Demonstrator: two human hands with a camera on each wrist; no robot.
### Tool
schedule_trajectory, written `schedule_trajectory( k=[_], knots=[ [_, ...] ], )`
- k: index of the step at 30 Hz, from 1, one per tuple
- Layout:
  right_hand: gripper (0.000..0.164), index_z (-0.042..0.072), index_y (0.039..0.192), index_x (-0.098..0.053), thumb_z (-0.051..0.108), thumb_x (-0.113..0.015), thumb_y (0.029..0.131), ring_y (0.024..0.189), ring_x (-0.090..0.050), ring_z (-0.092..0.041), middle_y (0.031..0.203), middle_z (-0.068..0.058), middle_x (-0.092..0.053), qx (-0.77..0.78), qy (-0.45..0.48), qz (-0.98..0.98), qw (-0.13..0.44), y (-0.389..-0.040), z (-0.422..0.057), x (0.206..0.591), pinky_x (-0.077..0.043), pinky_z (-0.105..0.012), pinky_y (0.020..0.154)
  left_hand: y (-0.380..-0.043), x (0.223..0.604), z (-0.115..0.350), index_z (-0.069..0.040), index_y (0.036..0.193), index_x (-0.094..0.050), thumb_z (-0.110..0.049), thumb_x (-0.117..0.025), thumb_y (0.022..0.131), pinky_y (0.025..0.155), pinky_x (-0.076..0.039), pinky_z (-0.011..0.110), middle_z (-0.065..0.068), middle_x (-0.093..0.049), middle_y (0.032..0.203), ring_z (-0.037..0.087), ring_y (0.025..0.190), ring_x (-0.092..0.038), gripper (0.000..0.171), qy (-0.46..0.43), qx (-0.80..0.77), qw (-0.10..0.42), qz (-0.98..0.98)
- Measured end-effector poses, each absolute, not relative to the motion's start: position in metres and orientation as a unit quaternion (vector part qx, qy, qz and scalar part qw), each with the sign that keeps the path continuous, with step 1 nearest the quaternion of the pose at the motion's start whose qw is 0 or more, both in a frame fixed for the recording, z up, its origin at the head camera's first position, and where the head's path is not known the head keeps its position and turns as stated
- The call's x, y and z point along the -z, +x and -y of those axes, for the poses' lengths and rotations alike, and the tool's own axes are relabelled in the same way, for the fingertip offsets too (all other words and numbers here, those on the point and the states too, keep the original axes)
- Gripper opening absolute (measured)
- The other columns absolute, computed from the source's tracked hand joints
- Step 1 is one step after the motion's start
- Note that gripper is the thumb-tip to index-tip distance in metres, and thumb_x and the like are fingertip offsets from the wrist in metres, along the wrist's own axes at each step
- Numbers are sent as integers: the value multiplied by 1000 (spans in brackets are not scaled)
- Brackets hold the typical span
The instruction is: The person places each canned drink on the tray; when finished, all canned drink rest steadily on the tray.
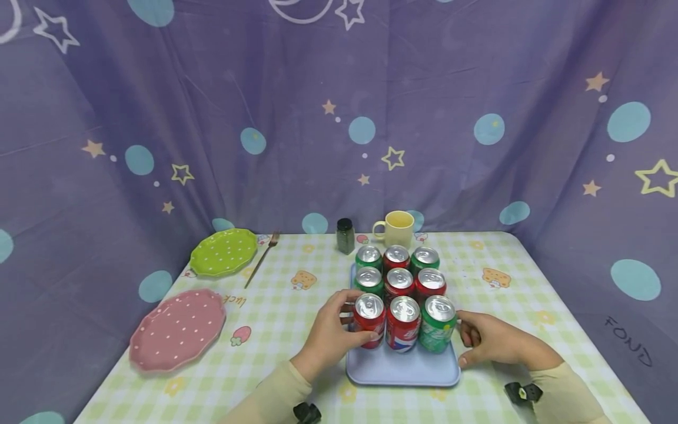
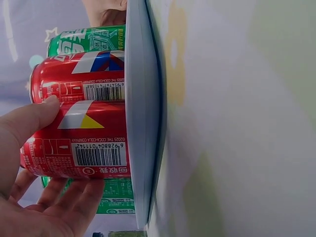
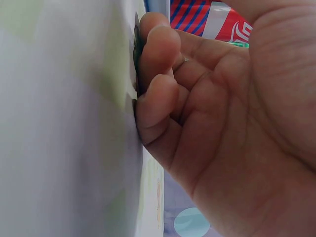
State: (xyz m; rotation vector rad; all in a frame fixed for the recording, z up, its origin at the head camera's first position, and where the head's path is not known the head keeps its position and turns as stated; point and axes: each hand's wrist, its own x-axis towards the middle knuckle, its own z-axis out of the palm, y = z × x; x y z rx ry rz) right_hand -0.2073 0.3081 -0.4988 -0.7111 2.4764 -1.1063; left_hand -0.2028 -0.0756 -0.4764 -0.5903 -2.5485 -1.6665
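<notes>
A red soda can (image 1: 369, 323) stands at the front left of a light blue tray (image 1: 402, 376). My left hand (image 1: 335, 330) grips this can, thumb across its front and fingers behind it; the left wrist view shows the red can (image 2: 94, 140) still against the tray. Beside it are another red can (image 1: 404, 325) and a green can (image 1: 438, 325). My right hand (image 1: 495, 340) is at the tray's right edge, its thumb tip by the front corner and its index fingertip close to the green can. The right wrist view shows the other fingers (image 3: 160, 94) loosely curled at the tablecloth.
Two more rows of red and green cans (image 1: 399, 280) fill the tray's back. Behind stand a dark-lidded jar (image 1: 345, 237) and a yellow mug (image 1: 398, 228). To the left lie a fork (image 1: 262, 259), a green plate (image 1: 223, 253) and a pink plate (image 1: 177, 331).
</notes>
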Motion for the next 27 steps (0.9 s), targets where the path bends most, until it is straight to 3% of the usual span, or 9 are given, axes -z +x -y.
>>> schedule_trajectory(
  k=[14,23,27],
  knots=[
    [52,5,106,-57,27,-94,77,65,-51,-9,81,-8,-58,410,-261,-857,173,-208,-307,499,-44,-27,56,-201,476,79,-21,141,-57,-20,-97,76,95,-57,35,-2,-60,131,19,117,-63,77,-211,526,25,824],
    [48,4,103,-57,26,-93,79,66,-52,-11,81,-8,-58,408,-253,-858,182,-208,-308,494,-44,-28,56,-205,475,84,-26,143,-56,-24,-96,76,100,-55,41,-6,-60,133,17,121,-62,77,-227,526,18,819],
    [55,4,118,-60,30,-92,81,70,-55,-10,84,-6,-61,391,-252,-871,160,-208,-309,490,-48,-27,59,-209,474,95,-28,143,-57,-32,-95,78,106,-51,44,-8,-59,138,17,129,-59,76,-238,520,11,820]
  ],
)
